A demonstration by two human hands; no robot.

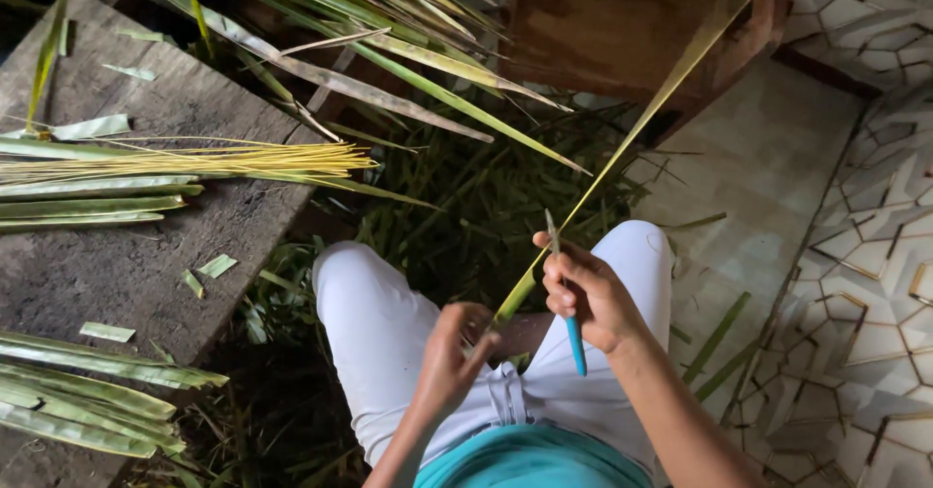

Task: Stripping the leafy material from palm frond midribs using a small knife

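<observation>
A long yellow-green palm leaf strip [637, 128] runs from my lap up toward the top right. My left hand [453, 352] pinches its lower end just above my white trousers [379, 323]. My right hand [591, 294] grips a small knife with a blue handle [575, 342]; its thin blade [552, 230] points up and lies against the strip.
A rough wooden board [146, 255] at the left carries bundles of yellow midribs [214, 160] and green leaf strips [87, 391]. More long palm leaves [408, 51] and green scraps cover the ground ahead. A brown wooden box [622, 21] stands at the top; patterned floor tiles [875, 255] lie to the right.
</observation>
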